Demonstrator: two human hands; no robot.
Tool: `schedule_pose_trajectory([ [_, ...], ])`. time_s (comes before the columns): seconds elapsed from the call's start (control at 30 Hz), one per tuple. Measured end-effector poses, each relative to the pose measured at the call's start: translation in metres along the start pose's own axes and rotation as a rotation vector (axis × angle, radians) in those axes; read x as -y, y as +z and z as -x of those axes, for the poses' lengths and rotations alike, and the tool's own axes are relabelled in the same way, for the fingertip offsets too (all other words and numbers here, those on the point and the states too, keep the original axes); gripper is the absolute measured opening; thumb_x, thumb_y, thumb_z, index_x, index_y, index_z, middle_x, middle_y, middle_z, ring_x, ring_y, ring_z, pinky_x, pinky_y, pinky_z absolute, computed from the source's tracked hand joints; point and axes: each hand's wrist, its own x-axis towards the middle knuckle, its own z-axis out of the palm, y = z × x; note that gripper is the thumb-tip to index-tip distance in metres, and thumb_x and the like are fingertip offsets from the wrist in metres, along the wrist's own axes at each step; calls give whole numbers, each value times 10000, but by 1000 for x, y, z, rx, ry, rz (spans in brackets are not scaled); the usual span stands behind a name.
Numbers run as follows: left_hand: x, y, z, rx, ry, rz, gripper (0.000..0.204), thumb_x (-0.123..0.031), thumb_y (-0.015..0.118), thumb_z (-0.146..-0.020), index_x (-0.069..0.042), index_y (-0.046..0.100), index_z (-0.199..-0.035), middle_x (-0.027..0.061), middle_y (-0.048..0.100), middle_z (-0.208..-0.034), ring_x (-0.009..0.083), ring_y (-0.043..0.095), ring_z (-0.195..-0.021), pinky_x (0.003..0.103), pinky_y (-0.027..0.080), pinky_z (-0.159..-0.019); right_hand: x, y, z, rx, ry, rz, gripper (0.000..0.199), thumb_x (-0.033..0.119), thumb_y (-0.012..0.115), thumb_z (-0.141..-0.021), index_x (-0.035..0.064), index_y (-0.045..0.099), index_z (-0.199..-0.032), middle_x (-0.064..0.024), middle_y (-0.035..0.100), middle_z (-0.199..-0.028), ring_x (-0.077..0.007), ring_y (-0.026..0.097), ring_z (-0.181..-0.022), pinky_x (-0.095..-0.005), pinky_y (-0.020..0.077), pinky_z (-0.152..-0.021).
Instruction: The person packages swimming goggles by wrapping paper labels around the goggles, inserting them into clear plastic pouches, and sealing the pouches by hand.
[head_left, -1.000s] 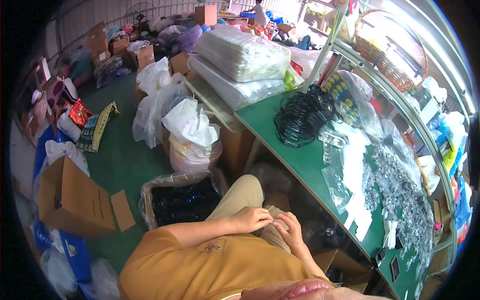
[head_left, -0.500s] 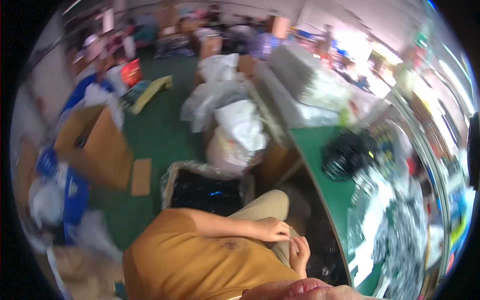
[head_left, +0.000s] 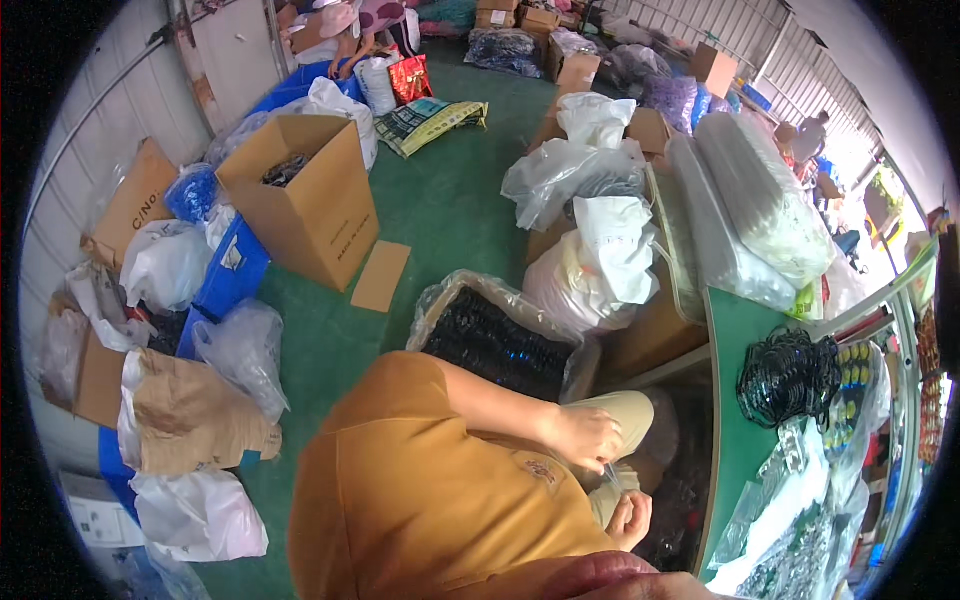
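My left hand (head_left: 588, 437) is closed, its fingers pinching one end of a thin, clear strip (head_left: 614, 474) over my lap. At the strip's other end is my right hand (head_left: 630, 519), its fingers curled and pressed together. The strip is too small to name more exactly. Both hands are close to my knees in beige trousers (head_left: 632, 408), left of the green table (head_left: 730, 350). Beyond my left forearm stands a plastic-lined box (head_left: 440, 305) full of shiny black pieces (head_left: 490, 335).
On the table lie a black looped bundle (head_left: 790, 375) and clear plastic bags (head_left: 770, 500). White sacks (head_left: 612, 245) and wrapped clear rolls (head_left: 760, 190) stand farther off. An open cardboard box (head_left: 310, 220), a flat cardboard piece (head_left: 381, 277) and blue bins (head_left: 232, 268) are left. Another person (head_left: 355, 30) bends at far left.
My view has turned, so the scene sits farther right and is sharper. My hands are slightly farther apart, and the clear strip now shows between them.
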Motion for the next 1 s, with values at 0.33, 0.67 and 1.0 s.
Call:
schedule_pose_trajectory([
  [0.33, 84, 19, 41, -415, -831, 492, 161, -164, 708, -950, -73, 721, -1082, 74, 732, -915, 165, 678, -843, 343, 562, -769, 2, -6, -10, -49, -1, -46, 41, 16, 655, -903, 1, 642, -939, -160, 639, -916, -344, 626, -860, -391, 505, -798],
  [0.67, 141, 41, 90, -453, -1406, 909, 593, -181, 680, -968, -70, 424, -1491, 20, 622, -831, 129, 604, -685, 327, 572, -648, 12, 0, 1, -56, 36, -72, 57, 66, 686, -928, 14, 674, -948, -141, 633, -857, -327, 623, -823, -386, 493, -754],
  [1.0, 137, 43, 54, -168, -1323, 1094, 630, -202, 686, -968, -117, 408, -1527, -8, 574, -758, 96, 537, -599, 306, 525, -572, 19, 1, -2, -41, 12, -73, 53, 44, 682, -928, 0, 667, -954, -143, 642, -876, -320, 630, -839, -381, 495, -749],
])
